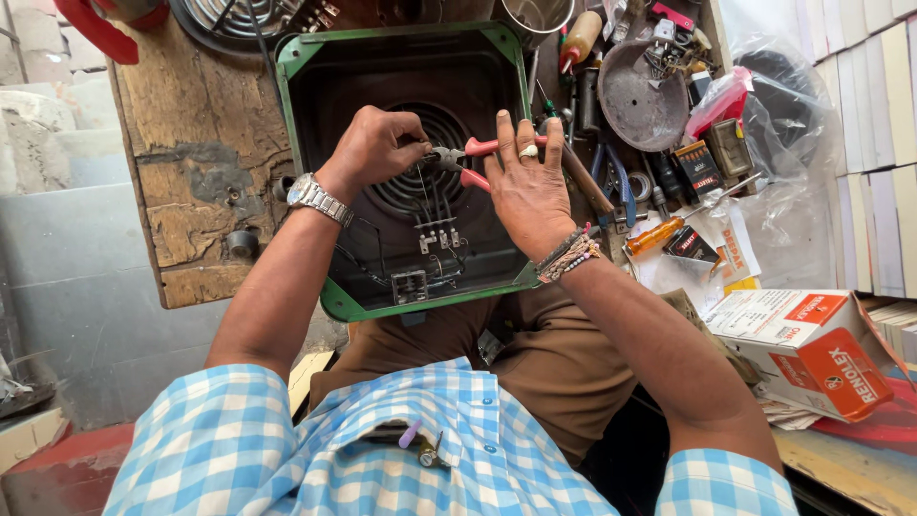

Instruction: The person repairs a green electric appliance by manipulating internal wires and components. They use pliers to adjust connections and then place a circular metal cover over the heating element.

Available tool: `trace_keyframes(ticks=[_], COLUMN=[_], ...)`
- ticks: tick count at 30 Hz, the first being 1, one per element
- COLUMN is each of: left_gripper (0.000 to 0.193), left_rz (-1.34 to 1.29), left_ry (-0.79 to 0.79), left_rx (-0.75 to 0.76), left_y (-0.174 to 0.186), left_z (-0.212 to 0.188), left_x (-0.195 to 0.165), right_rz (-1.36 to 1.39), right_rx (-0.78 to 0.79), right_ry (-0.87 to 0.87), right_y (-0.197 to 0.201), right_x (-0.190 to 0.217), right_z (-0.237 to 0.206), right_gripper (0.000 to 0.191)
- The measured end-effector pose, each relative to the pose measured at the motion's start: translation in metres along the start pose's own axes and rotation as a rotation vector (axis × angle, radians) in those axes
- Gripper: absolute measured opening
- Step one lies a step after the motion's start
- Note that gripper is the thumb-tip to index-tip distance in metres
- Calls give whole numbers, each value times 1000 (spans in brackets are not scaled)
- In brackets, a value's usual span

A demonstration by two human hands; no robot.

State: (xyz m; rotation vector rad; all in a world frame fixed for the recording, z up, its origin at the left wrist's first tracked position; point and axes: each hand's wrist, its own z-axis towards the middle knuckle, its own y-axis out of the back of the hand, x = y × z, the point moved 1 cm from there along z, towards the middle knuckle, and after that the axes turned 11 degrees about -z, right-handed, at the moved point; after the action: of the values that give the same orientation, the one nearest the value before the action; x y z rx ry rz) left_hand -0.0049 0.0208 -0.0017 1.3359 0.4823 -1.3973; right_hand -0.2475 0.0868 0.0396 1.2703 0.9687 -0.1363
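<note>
— Where are the pliers?

— The red-handled pliers (473,158) lie across the middle of the upturned green-rimmed stove casing (310,57), above its coil ring (420,182). Their long axis runs roughly side to side: jaws toward the casing's left edge, handles toward its right.

— Who holds them?

— The right hand (527,186) has the handles, its fingers laid flat over the upper one and the thumb beneath the lower (a ring shows on one finger). So it is closed around the tool, not spread free.

— And the other hand?

— The left hand (374,148) is curled tight at the jaw end, fingertips pinched right where the nose meets a thin wire (420,186) that runs down toward the terminals (437,237) near the casing's front edge. Whether it grips the wire or only steadies it, I cannot tell.

— Which hand is nearer the work?

— The left; it touches the pliers' tip. The right sits just beside it, toward the handles.

— Anything around?

— An orange-handled screwdriver (669,229) lies on the cluttered bench beyond the casing's right edge, well apart.
</note>
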Motion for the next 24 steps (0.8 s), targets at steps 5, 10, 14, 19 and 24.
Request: trace_keyframes(ticks=[5, 10, 14, 19, 24], left_gripper=[11, 11, 11, 11, 10], left_rz=[11, 38, 44, 50, 27], left_ry=[39, 50, 50, 105, -6], left_rx=[6, 14, 11, 25, -6], left_y=[0, -1, -1, -2, -2], left_z=[1, 2, 2, 1, 1], left_x=[1, -1, -2, 0, 2], right_rz=[24, 193, 183, 158, 149], right_rx=[61, 102, 145, 66, 159], right_ry=[58, 70, 65, 13, 48], right_y=[-3, -7, -7, 1, 15], right_x=[-3, -9, 0, 9, 13], right_z=[11, 13, 14, 10, 7], right_gripper=[36, 35, 39, 36, 24])
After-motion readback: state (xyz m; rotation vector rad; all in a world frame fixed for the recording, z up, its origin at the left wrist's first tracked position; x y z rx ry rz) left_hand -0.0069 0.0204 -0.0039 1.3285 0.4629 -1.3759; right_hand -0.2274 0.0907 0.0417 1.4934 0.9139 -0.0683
